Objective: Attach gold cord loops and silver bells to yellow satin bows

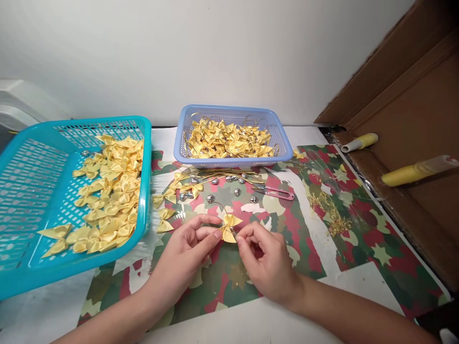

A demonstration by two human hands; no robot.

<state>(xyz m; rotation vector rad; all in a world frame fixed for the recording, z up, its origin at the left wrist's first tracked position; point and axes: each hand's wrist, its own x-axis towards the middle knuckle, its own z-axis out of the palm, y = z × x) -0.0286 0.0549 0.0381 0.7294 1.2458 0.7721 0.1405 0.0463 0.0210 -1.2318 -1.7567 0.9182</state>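
Observation:
My left hand [188,251] and my right hand [263,258] meet over the patterned paper and pinch one yellow satin bow [229,227] between their fingertips. A thin gold wire loop [215,210] rises from the bow toward the left. Both hands are closed on the bow, the left from its left side, the right from its right side. Just beyond them lie several small silver bells [236,192] and a few loose bows [165,214].
A teal basket [21,191] at the left holds a heap of plain yellow bows. A blue basket [186,138] at the back holds bows with gold loops. Pink snips [278,192] lie right of the bells, gold wire bits [332,215] further right. A cardboard box [412,157] with yellow spools stands at right.

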